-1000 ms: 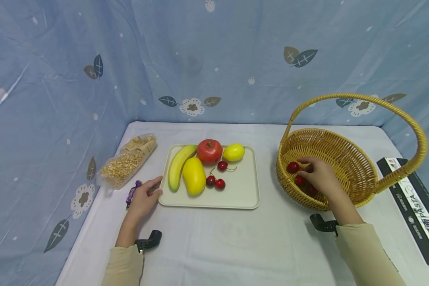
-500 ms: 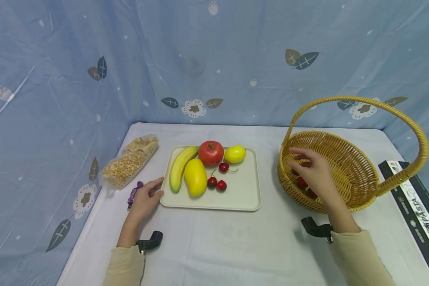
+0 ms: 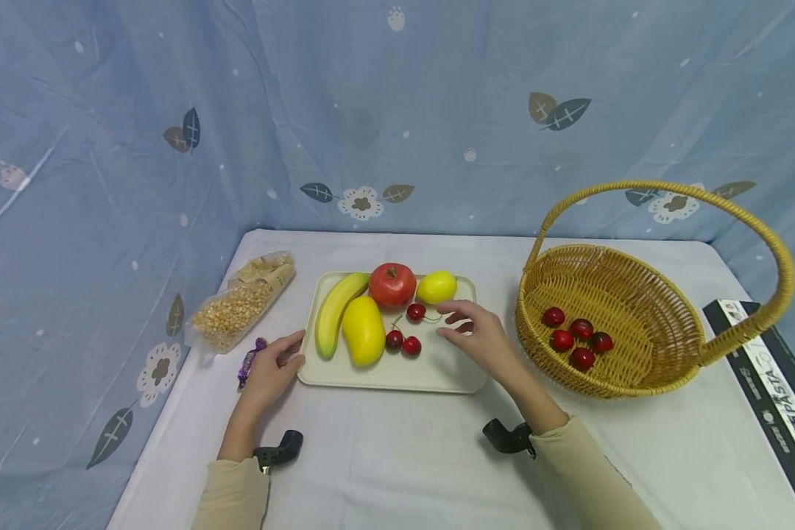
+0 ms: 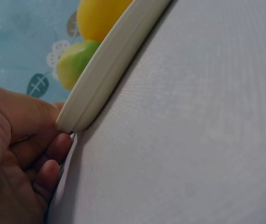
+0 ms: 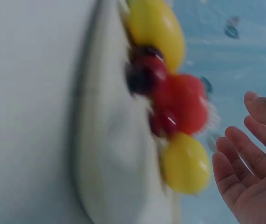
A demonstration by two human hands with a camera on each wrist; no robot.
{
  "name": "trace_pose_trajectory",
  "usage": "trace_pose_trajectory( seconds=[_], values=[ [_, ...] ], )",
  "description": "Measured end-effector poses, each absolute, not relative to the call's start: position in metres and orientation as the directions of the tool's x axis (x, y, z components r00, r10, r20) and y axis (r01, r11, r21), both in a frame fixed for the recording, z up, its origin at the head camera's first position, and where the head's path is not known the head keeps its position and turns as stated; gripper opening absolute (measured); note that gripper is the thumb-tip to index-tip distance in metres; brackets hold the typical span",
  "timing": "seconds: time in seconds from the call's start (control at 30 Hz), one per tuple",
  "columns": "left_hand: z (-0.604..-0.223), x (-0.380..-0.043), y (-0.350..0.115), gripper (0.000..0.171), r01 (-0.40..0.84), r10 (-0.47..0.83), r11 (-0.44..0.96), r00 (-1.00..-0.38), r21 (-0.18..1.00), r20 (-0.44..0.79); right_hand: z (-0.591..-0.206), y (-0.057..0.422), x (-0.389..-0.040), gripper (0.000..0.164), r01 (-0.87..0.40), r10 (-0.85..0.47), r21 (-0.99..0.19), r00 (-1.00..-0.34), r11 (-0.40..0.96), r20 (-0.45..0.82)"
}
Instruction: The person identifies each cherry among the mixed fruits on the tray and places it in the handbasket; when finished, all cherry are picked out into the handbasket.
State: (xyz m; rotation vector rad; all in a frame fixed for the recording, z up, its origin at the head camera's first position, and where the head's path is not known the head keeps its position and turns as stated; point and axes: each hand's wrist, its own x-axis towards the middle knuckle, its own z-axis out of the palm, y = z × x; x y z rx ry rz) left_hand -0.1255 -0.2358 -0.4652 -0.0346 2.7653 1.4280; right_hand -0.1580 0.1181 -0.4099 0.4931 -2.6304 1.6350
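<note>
The left hand (image 3: 269,373) grips the left edge of a cream tray (image 3: 450,375); in the left wrist view its fingers (image 4: 53,149) lie around the tray's corner. Over the tray's right side hovers the right hand (image 3: 480,340), thumb and fingers apart, holding nothing. Closest to its fingertips is a stemmed cherry (image 3: 416,313). Two more cherries, one of them here (image 3: 411,346), lie beside a mango (image 3: 363,331). A banana (image 3: 334,313), a red round fruit (image 3: 392,285) and a lemon (image 3: 436,287) share the tray. The right wrist view is blurred.
A wicker basket (image 3: 642,353) with a tall handle stands at the right, several cherries (image 3: 581,329) inside. Beyond it lies a black pasta box (image 3: 768,390). At the left are a bag of corn kernels (image 3: 235,313) and a purple-wrapped candy (image 3: 249,362).
The right hand has left the basket, where it was near the cherries, and moved left over the tray. The left hand stays at the tray's edge.
</note>
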Motion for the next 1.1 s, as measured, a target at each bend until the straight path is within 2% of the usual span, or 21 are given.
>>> trace_pose_trajectory(
  seconds=[0.2, 0.43, 0.6, 0.83, 1.1],
  values=[
    [-0.468, -0.121, -0.239, 0.045, -0.041, -0.011, 0.581, -0.999, 0.813, -0.042, -0.433, 0.086, -0.155, 0.035, -0.219, -0.329, -0.891, -0.941, 0.399, 0.084],
    [-0.467, -0.122, -0.238, 0.045, -0.012, -0.004, 0.587, -1.000, 0.810, -0.012, -0.441, 0.067, -0.154, 0.035, -0.198, -0.309, -0.874, -0.949, 0.444, 0.058],
    [-0.466, -0.125, -0.236, 0.045, 0.004, 0.006, 0.591, -1.000, 0.806, 0.001, -0.443, 0.064, -0.154, 0.034, -0.201, -0.297, -0.849, -0.953, 0.488, 0.055],
    [-0.463, -0.125, -0.235, 0.045, -0.004, 0.002, 0.585, -1.000, 0.811, -0.006, -0.443, 0.065, -0.153, 0.040, -0.178, -0.273, -0.837, -0.961, 0.518, 0.036],
    [-0.463, -0.125, -0.235, 0.045, -0.019, -0.002, 0.582, -1.000, 0.813, -0.022, -0.440, 0.071, -0.152, 0.033, -0.155, -0.253, -0.843, -0.967, 0.514, 0.024]
  ],
)
